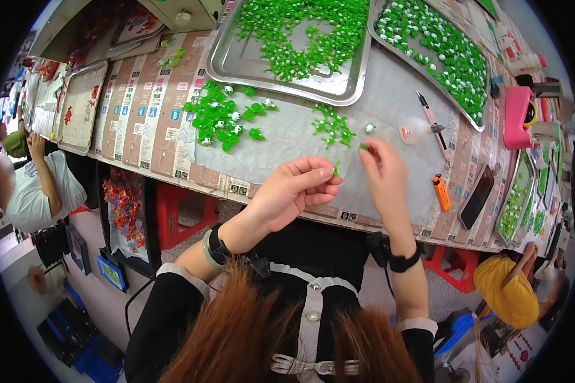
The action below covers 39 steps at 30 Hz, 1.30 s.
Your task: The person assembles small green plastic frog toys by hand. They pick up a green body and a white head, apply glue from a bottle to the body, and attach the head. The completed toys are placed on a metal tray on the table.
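My left hand (294, 191) pinches a tiny green plastic piece (336, 170) between thumb and forefinger, just above the table's near edge. My right hand (383, 175) is close beside it, fingertips closed on another small green piece (363, 147). Ahead of both hands, loose green pieces (331, 125) and a larger heap of green pieces with white eyes (222, 118) lie on a grey sheet (287, 143). A single white bead (369, 127) rests near the right fingertips.
Two metal trays (236, 60) (390, 39) of green pieces sit at the back. An orange lighter (441, 192), a dark phone (476, 196), a pen tool (432, 121) and a pink object (516, 118) lie to the right. Other people sit at left and lower right.
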{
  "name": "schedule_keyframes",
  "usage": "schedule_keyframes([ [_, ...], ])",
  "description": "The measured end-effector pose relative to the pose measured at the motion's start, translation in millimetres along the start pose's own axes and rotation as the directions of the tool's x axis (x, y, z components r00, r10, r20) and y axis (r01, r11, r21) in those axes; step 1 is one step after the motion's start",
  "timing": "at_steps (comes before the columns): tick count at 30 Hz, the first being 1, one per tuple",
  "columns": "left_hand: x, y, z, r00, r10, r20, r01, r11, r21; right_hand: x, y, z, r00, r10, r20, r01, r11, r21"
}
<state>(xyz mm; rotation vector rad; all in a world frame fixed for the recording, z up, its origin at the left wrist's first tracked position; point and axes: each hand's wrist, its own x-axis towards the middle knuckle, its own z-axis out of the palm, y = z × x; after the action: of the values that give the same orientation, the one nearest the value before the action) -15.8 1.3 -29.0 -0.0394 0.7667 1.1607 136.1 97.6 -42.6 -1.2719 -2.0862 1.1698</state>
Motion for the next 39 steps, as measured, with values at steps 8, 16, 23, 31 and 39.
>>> schedule_keyframes([
  [8, -5, -8, 6, 0.993, 0.113, -0.016, -0.108, 0.977, 0.181, -45, -27, -13, 0.922, 0.278, 0.271, -0.360, 0.350, 0.865],
  [16, -11, -6, 19, 0.978, 0.210, 0.012, -0.200, 0.913, 0.356, -50, -34, -10, 0.935, 0.295, 0.195, -0.307, 0.403, 0.862],
  [23, -16, -7, 21, 0.963, 0.267, 0.040, -0.247, 0.813, 0.527, -53, -39, -10, 0.957, 0.252, 0.143, -0.262, 0.545, 0.797],
  [31, -18, -10, 26, 0.915, 0.393, 0.092, -0.338, 0.620, 0.708, -58, -37, -7, 0.969, 0.232, 0.087, -0.214, 0.608, 0.765],
  [39, -18, -10, 26, 0.898, 0.409, 0.164, -0.377, 0.519, 0.767, -64, -35, -3, 0.977, 0.211, -0.009, -0.121, 0.591, 0.798],
])
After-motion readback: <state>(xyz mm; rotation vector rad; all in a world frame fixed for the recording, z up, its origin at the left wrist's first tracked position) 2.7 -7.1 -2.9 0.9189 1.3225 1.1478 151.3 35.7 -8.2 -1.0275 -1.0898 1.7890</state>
